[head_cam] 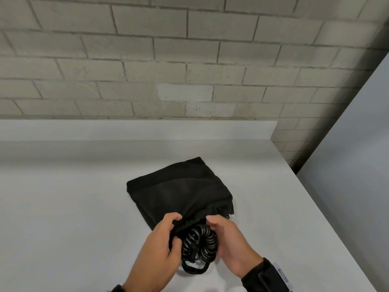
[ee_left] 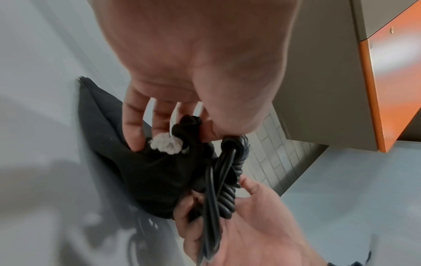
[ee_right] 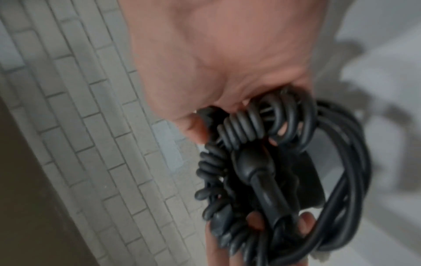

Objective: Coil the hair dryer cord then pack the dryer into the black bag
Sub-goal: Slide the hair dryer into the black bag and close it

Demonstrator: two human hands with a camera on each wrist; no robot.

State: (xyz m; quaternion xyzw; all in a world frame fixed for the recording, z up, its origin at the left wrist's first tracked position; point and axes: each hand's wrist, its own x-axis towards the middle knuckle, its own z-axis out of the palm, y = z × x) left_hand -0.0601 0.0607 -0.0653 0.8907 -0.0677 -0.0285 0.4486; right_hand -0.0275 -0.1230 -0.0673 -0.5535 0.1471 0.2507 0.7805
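A black drawstring bag [head_cam: 181,190] lies flat on the white table [head_cam: 63,207], its mouth toward me. My left hand [head_cam: 163,237] pinches the gathered mouth of the bag [ee_left: 141,171] beside a white cord knot [ee_left: 165,145]. My right hand [head_cam: 227,239] grips the coiled black dryer cord [head_cam: 200,243] right at that mouth. In the right wrist view the right hand [ee_right: 239,126] curls round the cord's spiral turns [ee_right: 241,129], and the plug [ee_right: 257,171] lies across the bundle. The dryer body is hidden.
A brick wall [head_cam: 189,60] rises behind the table's raised back lip. The table's right edge runs diagonally next to a grey panel [head_cam: 357,144]. A grey and orange cabinet [ee_left: 387,72] shows in the left wrist view.
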